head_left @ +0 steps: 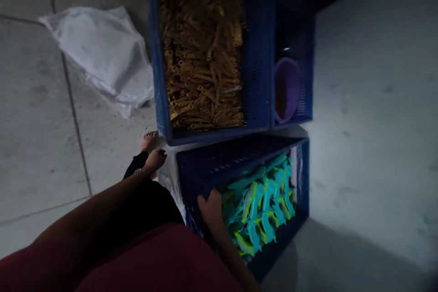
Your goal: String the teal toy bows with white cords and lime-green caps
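My right hand is closed over the near rim of a blue plastic crate. Inside that crate lie rows of turquoise and lime-green plastic pieces, whose exact kind I cannot make out. My left hand hangs beside the crates, above my bare foot. Its fingers look loosely curled and apart, with nothing visible in them, though the light is dim.
A second blue crate holds a heap of brass-coloured metal parts. Beyond it, a purple tub stands in another blue compartment. A white sack lies on the concrete floor. A pale wall rises alongside the crates.
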{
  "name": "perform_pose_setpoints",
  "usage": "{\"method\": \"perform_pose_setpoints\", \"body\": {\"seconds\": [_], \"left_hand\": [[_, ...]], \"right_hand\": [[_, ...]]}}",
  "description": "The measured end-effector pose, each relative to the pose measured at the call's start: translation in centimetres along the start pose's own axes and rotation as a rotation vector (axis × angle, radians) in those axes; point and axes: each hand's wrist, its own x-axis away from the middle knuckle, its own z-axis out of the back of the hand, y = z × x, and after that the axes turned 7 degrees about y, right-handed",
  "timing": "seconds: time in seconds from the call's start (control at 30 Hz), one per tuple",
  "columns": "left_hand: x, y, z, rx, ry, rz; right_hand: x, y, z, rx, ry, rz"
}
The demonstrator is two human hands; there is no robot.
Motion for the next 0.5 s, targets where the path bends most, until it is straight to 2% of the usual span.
{"method": "perform_pose_setpoints", "body": {"seconds": [0.13,0.27,0.33,0.4,0.47,0.5], "left_hand": [[6.3,3.2,-0.1,0.05,-0.008,-0.26],[11.7,7.3,-0.2,0.112,0.025,-0.596],[13.4,9.1,-1.0,0.107,0.049,-0.723],[14.3,10.3,-2.1,0.086,0.079,-0.797],[14.4,11.3,-3.2,0.053,0.103,-0.826],[14.3,11.8,-3.5,0.033,0.106,-0.832]], "right_hand": [[-1.2,-1.1,-1.2,-0.083,0.116,0.019],[-0.9,-2.4,-0.5,-0.15,0.263,0.05],[1.4,-2.1,-0.1,-0.18,0.365,0.08],[5.3,-0.2,-0.9,-0.169,0.515,0.144],[9.9,3.2,-3.3,-0.084,0.717,0.201],[12.2,5.3,-4.8,-0.018,0.825,0.177]]}}
